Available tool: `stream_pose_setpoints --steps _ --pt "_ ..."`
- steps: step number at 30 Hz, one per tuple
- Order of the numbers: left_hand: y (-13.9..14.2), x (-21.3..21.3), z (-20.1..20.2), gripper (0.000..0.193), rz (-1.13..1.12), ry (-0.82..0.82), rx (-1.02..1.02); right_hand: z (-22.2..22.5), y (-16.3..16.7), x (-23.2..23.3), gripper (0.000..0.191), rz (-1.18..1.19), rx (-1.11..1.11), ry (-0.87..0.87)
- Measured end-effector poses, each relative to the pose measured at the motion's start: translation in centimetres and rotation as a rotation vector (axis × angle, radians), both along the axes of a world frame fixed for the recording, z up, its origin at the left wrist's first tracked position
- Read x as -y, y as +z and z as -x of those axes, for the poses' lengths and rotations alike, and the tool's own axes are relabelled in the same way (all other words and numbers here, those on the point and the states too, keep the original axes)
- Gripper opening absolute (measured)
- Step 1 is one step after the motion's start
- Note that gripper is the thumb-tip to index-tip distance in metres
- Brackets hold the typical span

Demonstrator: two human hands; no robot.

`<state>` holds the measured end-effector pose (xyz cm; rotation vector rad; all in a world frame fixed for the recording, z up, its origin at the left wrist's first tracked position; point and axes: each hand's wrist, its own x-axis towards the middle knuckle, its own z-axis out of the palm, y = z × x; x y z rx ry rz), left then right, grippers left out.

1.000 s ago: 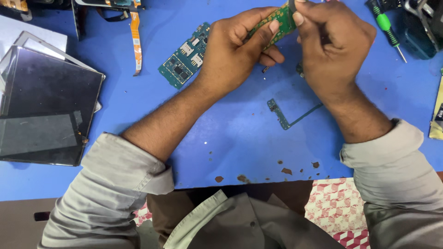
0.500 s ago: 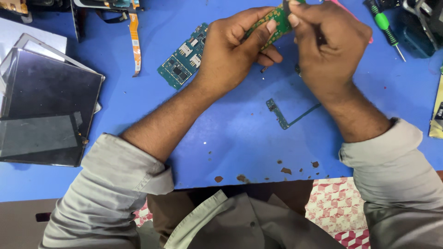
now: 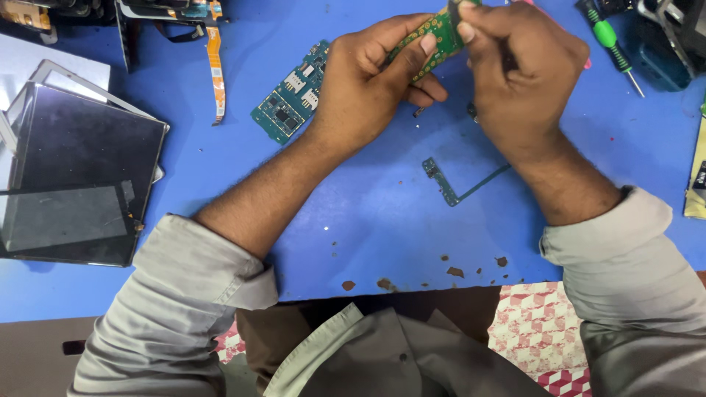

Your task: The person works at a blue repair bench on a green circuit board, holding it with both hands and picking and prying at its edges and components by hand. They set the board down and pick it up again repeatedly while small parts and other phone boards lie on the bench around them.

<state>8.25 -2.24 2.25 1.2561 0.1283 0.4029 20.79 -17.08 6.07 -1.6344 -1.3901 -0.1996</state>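
- Left hand (image 3: 368,88) pinching small green circuit board (image 3: 430,40), lifted above blue table (image 3: 353,220) for closer work.
- Right hand (image 3: 515,73) curled shut at board's top end; tool inside, if any, hidden.
- Second circuit board (image 3: 290,106) lying flat beside left wrist.

A single head-worn camera looks steeply down from close above the near edge of the blue work table (image 3: 353,242), facing its far edge, with forearms, grey sleeves and the wearer's lap filling the lower frame.
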Motion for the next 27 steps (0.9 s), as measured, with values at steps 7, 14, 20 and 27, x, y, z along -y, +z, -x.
stream_pose_setpoints --steps 7,14,20,27 --pt "0.58 0.05 0.09 0.031 -0.048 0.011 -0.014 -0.29 0.4 0.32 0.004 0.035 0.025 -0.022" --pt "0.7 0.21 0.03 0.031 -0.054 0.007 -0.018 -0.17 0.46 0.31 0.005 0.007 0.002 0.009" --pt "0.79 0.39 -0.07 0.031 -0.041 0.013 -0.016 -0.3 0.52 0.42 0.004 0.045 -0.056 -0.01" --pt "0.84 0.51 -0.13 0.031 -0.072 0.023 -0.028 -0.43 0.49 0.66 0.004 0.016 -0.072 -0.007"
